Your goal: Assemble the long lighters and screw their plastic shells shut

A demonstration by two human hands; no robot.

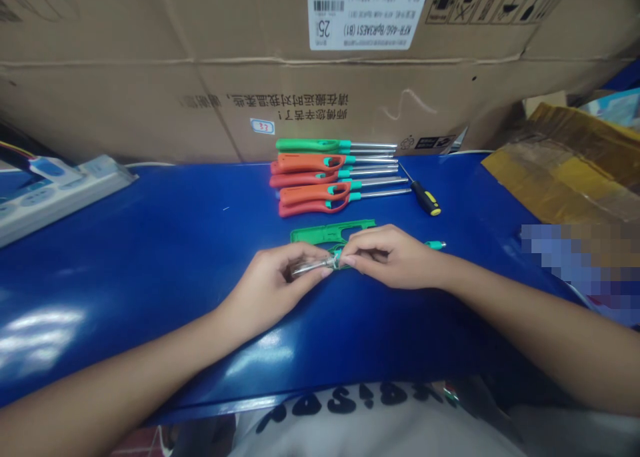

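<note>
My left hand (pixel 275 277) is closed around a clear plastic lighter fuel tank (pixel 306 268), held low over the blue table. At the tank's right end sits a small teal fitting (pixel 337 257), which my right hand (pixel 393 257) pinches between thumb and fingertips. My fingers partly cover this joint. Just behind both hands lies an open green lighter handle shell (pixel 325 233), partly hidden by the right hand. A teal piece with a metal tip (pixel 436 244) shows past my right wrist; the rest of it is hidden.
Several gas lighters (pixel 313 177) with orange, red and green handles lie stacked behind the hands. A black-and-yellow screwdriver (pixel 426 199) rests to their right. A large cardboard box (pixel 150 104) walls off the back. A white power strip (pixel 65 194) is at left, a taped carton (pixel 530 170) at right.
</note>
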